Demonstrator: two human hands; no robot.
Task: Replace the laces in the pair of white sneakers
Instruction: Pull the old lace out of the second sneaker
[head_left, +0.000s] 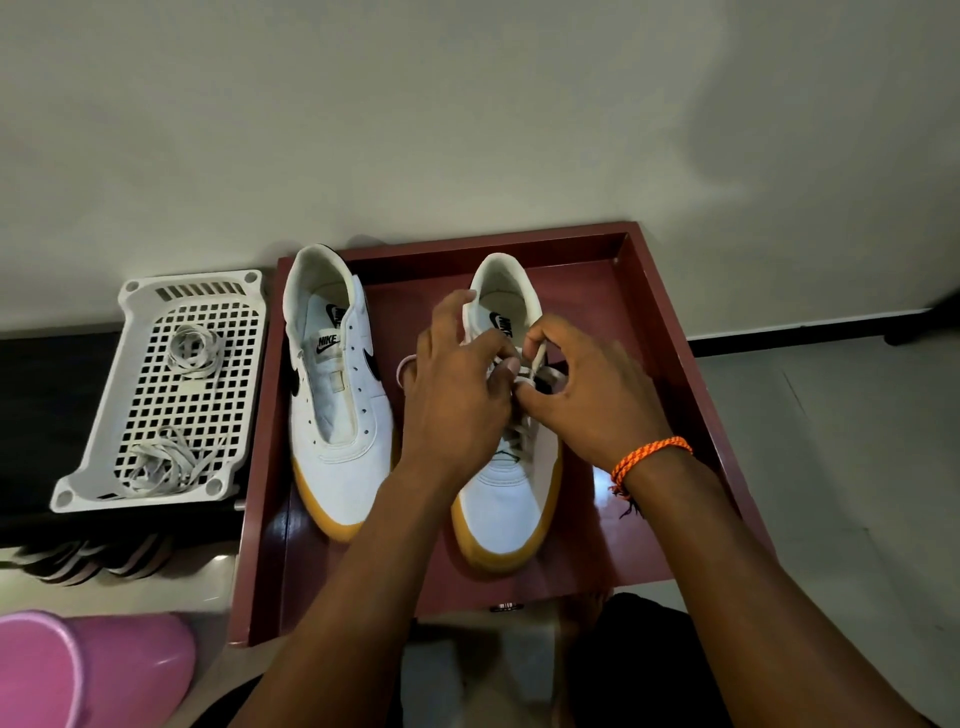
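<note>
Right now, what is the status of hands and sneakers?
Both hands, left and right, pinch the lace on the right sneaker. Left sneaker unlaced. Nothing in the way.

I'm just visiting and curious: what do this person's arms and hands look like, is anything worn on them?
Both arms are bare to the edge of the picture, with no sleeves or gloves. The left hand has no ring or band in view. The right hand has an orange braided cord bracelet round its wrist, with a short dark frayed end hanging from it.
</note>
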